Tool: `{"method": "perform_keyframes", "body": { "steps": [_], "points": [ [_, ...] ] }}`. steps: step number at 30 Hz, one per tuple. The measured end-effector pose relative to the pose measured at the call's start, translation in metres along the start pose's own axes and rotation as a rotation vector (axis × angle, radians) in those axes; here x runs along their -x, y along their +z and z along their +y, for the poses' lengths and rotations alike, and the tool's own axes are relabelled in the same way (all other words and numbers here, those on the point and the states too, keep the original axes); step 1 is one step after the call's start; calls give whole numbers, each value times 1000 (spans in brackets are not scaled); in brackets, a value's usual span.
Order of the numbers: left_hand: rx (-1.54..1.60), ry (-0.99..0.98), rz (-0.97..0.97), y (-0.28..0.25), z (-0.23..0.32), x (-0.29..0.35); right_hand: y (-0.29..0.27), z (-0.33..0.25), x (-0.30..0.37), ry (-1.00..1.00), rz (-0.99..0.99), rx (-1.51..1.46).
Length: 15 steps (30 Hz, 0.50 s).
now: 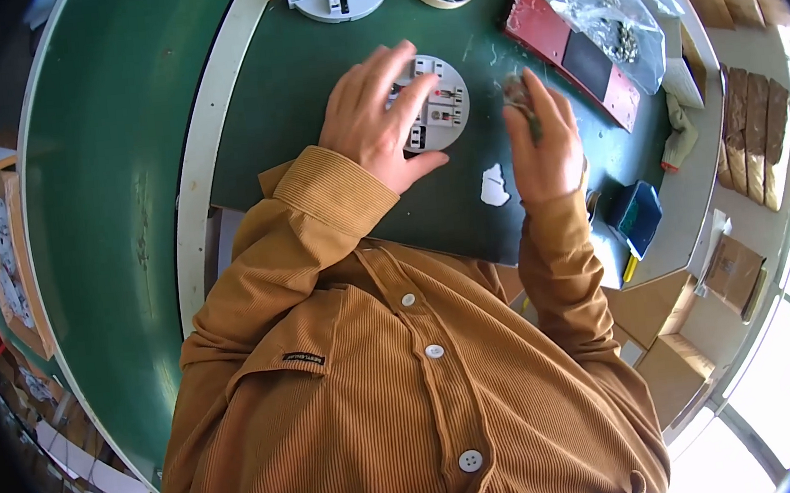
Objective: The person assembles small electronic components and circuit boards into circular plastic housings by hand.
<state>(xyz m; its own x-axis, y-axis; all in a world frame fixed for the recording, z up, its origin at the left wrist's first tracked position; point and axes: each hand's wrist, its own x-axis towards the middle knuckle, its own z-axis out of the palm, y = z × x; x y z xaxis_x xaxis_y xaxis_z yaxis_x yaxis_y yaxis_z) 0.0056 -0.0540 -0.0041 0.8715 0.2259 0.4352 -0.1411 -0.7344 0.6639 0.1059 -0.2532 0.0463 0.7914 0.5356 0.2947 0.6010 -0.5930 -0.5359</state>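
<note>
A round white plate (461, 107) with small raised blocks and metal parts lies on the green table. My left hand (376, 120) reaches over its left side, fingers and thumb spread, the fingertips over the blocks; whether they press on it I cannot tell. To the right of the plate, my right hand (545, 142) is raised with fingers and thumb drawn together around a small greyish thing (518, 94), too blurred to name. Between my hands, nearer to me, a torn white scrap (494, 186) lies on the table.
Farther off are another round plate (362, 1) with wires, a cream tape roll (444, 1), and a red block (535, 16) with a dark pad. Clear bags of small metal parts (627, 39) lie beside it. A dark blue bin (638, 220) stands at right. Green conveyor belt (125, 206) runs at left.
</note>
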Motion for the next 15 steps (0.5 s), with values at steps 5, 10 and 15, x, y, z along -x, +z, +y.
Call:
{"method": "perform_keyframes", "body": {
  "steps": [5,10,15],
  "points": [
    [85,-70,-49,-17,4,-8,13,-2,-1,-118,41,-86],
    [815,-307,-72,-38,41,-20,29,-28,5,173,-33,-1336],
    [579,-112,8,-53,63,-29,19,-40,-5,240,-259,-1669]
  ]
}}
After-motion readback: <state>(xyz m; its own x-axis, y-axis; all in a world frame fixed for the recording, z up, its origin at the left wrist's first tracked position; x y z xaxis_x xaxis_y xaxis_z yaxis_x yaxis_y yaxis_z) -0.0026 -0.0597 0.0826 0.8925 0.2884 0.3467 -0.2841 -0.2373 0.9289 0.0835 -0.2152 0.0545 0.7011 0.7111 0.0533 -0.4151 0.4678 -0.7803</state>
